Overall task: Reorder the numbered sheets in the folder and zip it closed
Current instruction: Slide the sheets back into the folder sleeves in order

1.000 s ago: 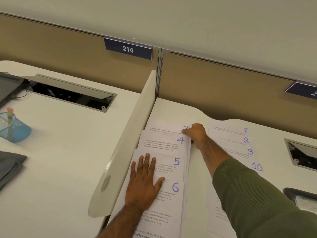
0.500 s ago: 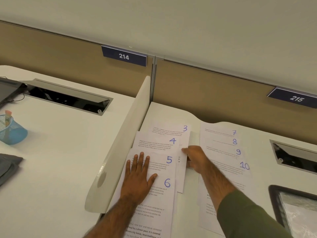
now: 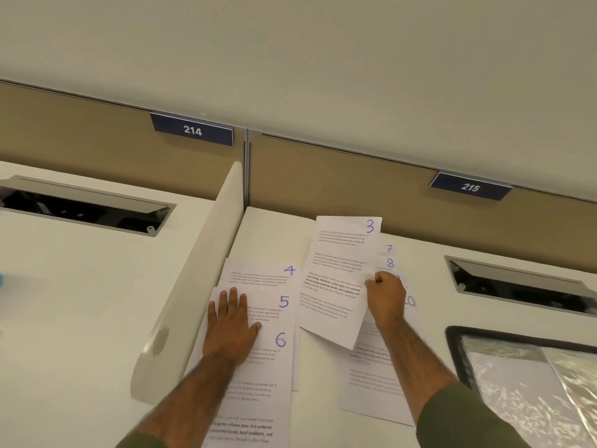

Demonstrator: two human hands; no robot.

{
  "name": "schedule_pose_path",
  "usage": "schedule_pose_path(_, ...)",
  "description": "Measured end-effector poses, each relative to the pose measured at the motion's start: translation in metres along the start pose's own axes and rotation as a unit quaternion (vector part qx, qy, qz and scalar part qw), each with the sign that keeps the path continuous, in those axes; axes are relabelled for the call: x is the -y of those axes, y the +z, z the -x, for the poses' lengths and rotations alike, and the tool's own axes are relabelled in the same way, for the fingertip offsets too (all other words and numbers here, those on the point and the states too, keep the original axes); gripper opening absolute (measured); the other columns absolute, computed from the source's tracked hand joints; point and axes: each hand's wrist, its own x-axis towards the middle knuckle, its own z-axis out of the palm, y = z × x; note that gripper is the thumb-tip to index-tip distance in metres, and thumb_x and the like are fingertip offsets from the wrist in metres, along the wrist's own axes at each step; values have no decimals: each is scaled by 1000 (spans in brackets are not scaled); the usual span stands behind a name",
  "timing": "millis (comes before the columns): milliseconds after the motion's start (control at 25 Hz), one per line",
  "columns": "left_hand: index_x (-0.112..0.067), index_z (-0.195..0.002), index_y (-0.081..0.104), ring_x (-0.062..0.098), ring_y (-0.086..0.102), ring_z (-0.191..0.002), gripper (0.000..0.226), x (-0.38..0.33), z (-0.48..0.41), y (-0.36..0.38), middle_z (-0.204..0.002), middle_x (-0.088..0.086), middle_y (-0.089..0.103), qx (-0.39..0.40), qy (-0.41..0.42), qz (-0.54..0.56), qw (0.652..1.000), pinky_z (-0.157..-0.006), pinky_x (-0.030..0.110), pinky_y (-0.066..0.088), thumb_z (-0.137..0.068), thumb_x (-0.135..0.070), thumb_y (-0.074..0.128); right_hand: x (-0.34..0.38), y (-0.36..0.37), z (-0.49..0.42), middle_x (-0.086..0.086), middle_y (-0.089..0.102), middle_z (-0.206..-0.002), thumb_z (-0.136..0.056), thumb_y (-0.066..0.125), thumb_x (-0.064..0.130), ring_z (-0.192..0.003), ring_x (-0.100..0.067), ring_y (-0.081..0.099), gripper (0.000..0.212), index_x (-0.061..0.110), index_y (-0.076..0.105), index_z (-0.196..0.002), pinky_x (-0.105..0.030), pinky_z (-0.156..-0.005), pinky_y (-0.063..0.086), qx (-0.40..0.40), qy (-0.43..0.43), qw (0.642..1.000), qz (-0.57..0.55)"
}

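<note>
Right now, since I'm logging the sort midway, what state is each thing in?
sheet 3: held up off the desk, pinched at its right edge by the right hand.
sheets 4 to 6: fanned flat on the desk, pressed by the left hand, fingers straight.
sheets 7 to 10: fanned flat, partly hidden behind sheet 3.
folder: lying flat at the right; zip not visible.

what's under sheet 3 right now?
Sheet 3, pinched by the right hand, overlaps the right stack: sheet 7 and sheet 8 peek out. The hand hides most of sheet 9 and sheet 10.
</note>
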Motion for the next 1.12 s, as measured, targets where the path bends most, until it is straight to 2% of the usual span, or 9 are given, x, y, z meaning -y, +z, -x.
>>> schedule_pose_path(160, -16, -159, 25, 23, 6, -156, 59, -34, 14, -23, -169, 6, 12, -42, 44, 109, 992, -125, 39, 2, -107, -45, 30, -25, -67, 19, -13, 65, -74, -97, 59, 11, -70, -34, 65, 23, -1, 57, -78, -48, -67, 59, -27, 2, 999, -25)
schedule_pose_path(240, -18, -148, 47, 16, 38, -143, 48, -55, 22, -30, -157, 1, 42, -64, 47, 259, 963, -120, 33, 24, -106, -42, 42, -41, -100, 37, -12, 67, -78, -98, 60, 12, -73, -32, 68, 22, 3, 57, -78, -50, -68, 61, -46, 15, 997, -55)
schedule_pose_path(320, -18, -137, 60, 14, 54, -127, 41, -81, 31, -41, -143, -2, 58, -47, 46, 405, 912, -112, 30, 37, -103, -39, 52, -59, -130, 54, -10, 71, -86, -99, 60, 11, -81, -32, 72, 17, 2, 60, -85, -47, -69, 63, -37, 39, 991, -122)
schedule_pose_path(440, -13, -134, 62, 12, 57, -121, 38, -124, 49, -56, -133, -5, 61, 7, 57, 485, 873, -105, 23, 36, -102, -34, 57, -87, -171, 71, -12, 74, -96, -98, 61, 8, -88, -30, 74, 13, -4, 62, -97, -45, -73, 63, -2, 63, 981, -184)
schedule_pose_path(520, -13, -130, 65, 14, 63, -112, 37, -149, 62, -59, -131, -3, 65, 39, 52, 518, 853, -103, 29, 44, -100, -34, 60, -101, -192, 75, -12, 75, -101, -97, 63, 8, -91, -31, 75, 11, -2, 65, -100, -50, -79, 62, 25, 76, 972, -220)
schedule_pose_path(720, -11, -106, 72, 21, 75, -85, 22, -210, 108, -69, -97, 3, 78, 75, 20, 639, 765, -71, 25, 58, -103, -26, 57, -132, -231, 71, -9, 78, -98, -97, 64, 9, -88, -31, 76, 11, 1, 68, -103, -53, -85, 61, 116, 76, 956, -260)
schedule_pose_path(800, -9, -103, 73, 24, 76, -84, 24, -242, 125, -72, -96, 6, 79, 73, 17, 652, 754, -70, 29, 59, -104, -25, 56, -152, -249, 61, -10, 78, -97, -97, 63, 9, -88, -30, 76, 11, 1, 67, -103, -49, -83, 61, 148, 72, 950, -265)
schedule_pose_path(960, -5, -104, 72, 29, 76, -90, 23, -311, 150, -51, -96, 5, 78, 48, -6, 615, 787, -84, 47, 61, -102, -24, 60, -202, -286, 35, -13, 77, -95, -97, 60, 5, -82, -27, 75, 9, 0, 67, -101, -35, -69, 59, 202, 63, 932, -293)
schedule_pose_path(1120, -11, -106, 74, 25, 76, -88, 17, -382, 185, -31, -97, 3, 79, 28, -21, 612, 790, -86, 52, 60, -101, -18, 59, -256, -329, 21, -14, 77, -97, -98, 62, 10, -83, -28, 74, 12, -1, 66, -101, -35, -68, 58, 217, 74, 924, -305)
